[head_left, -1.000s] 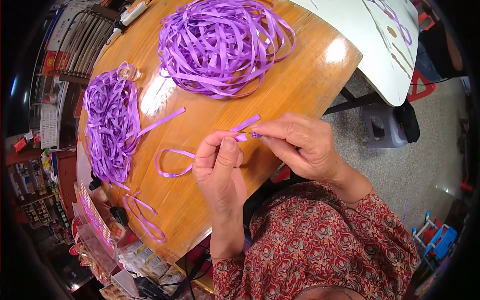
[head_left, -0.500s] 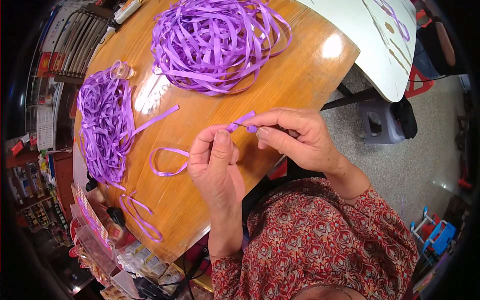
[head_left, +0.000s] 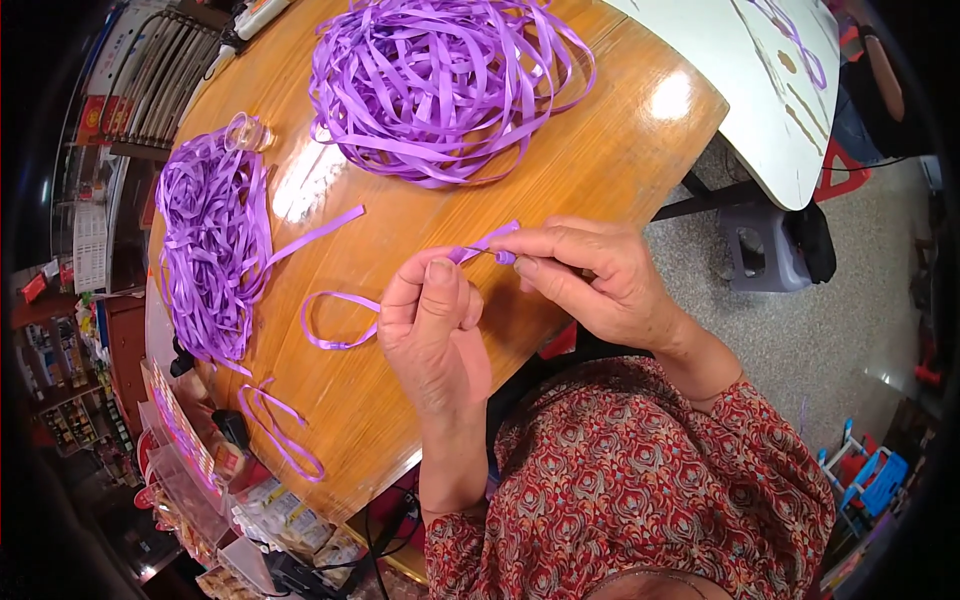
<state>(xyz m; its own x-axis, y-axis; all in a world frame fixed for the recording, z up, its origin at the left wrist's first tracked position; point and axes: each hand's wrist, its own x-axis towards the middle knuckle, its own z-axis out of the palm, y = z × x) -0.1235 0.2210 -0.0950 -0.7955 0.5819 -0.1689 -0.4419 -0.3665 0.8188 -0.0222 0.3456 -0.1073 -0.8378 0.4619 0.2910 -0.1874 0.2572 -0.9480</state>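
Note:
Above the table's near edge, my left hand [head_left: 432, 320] pinches a narrow purple ribbon [head_left: 490, 238] between thumb and forefinger. My right hand [head_left: 610, 275] is closed close beside it, with thumb and forefinger on the ribbon's other part. Between the fingertips runs a thin dark strand, perhaps a needle or wire [head_left: 480, 249], too fine to make out. A small purple ribbon roll [head_left: 505, 257] sits at the right thumb tip. The ribbon's loop [head_left: 333, 344] lies on the table left of my left hand and runs behind it.
On the wooden table [head_left: 590, 140] lie a large purple ribbon heap [head_left: 440, 90], a second heap [head_left: 210, 250] and a loose ribbon piece [head_left: 275, 435]. A clear plastic cup [head_left: 247, 133] stands by the second heap. Right of the table are a white table [head_left: 770, 130] and a grey stool [head_left: 765, 255].
My hands keep the same pinch, with the fingertips only slightly shifted. The whole view has moved a little, so the table and heaps appear slightly to the right.

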